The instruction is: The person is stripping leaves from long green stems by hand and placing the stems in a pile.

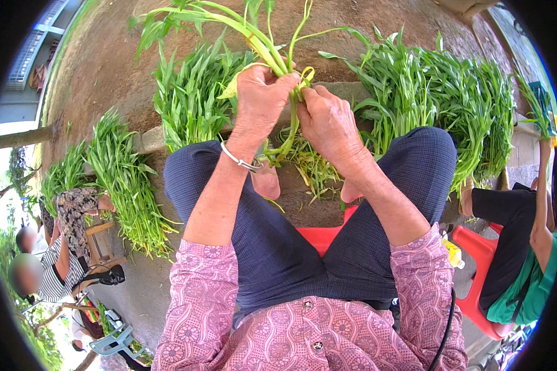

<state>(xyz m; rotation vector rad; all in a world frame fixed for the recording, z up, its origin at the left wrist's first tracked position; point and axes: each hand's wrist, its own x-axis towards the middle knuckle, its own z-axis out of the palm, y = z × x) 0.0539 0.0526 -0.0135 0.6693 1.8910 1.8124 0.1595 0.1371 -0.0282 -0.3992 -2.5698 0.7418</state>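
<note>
Both hands meet on a small bunch of leafy green stems, likely water spinach, raised in front of my knees. My left hand grips the thick stems, thumb pressed across them. A yellowed leaf hangs beside that hand. My right hand pinches the bunch just below, where a thin yellow-green strand loops up near the fingers. The lower stem ends dangle beneath the hands. Loose trimmings lie on the ground between my feet.
Piles of leafy greens stand ahead on the left and right, with another heap farther left. A red plastic stool is under me. A person in green sits at right holding up stems; people sit at left. A yellow-labelled bottle stands near my right sleeve.
</note>
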